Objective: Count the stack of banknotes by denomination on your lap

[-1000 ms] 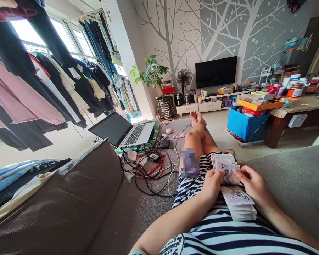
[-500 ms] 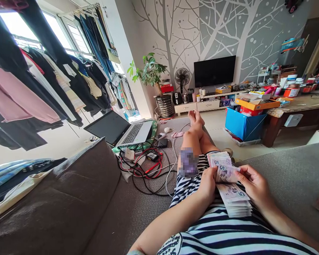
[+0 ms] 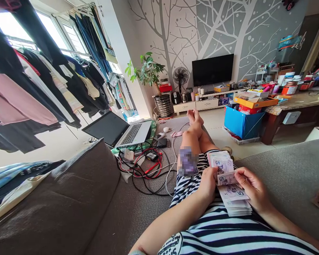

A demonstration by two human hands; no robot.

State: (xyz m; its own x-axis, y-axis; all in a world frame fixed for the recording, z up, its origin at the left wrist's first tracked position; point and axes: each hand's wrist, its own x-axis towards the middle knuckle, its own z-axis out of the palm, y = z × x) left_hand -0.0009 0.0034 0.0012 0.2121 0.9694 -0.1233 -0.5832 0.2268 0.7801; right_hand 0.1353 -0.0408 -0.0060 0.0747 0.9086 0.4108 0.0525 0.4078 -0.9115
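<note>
A wad of banknotes [image 3: 220, 162] is held upright over the lap by the left hand [image 3: 208, 182], which is closed around its lower edge, thumb set on the front face; the grip looks chosen so that the top note can be slid off without the rest fanning out. A single note [image 3: 227, 178], marked with a 5, is pinched at its right end between thumb and forefinger of the right hand [image 3: 251, 187], the remaining fingers curled loosely. It is held nearly flat, between the wad and a second pile [image 3: 235, 202] that lies face up on the striped dress [image 3: 228, 237], just below the hands. That pile is slightly stepped, as notes laid down singly tend to be; the lap is judged to serve as the flat resting place, being directly under both hands.

The person is seen reclined on a grey sofa [image 3: 289, 173], legs stretched out and crossed at the ankles, so both forearms rest low and close to the body.

To the left, an open laptop [image 3: 119, 129] is set on the sofa's far end, beside a tangle of red and black cables [image 3: 146, 170]. Clothes [image 3: 37, 88] hang by the window. Further off, a television [image 3: 212, 69] and a cluttered desk [image 3: 297, 101] are seen.
</note>
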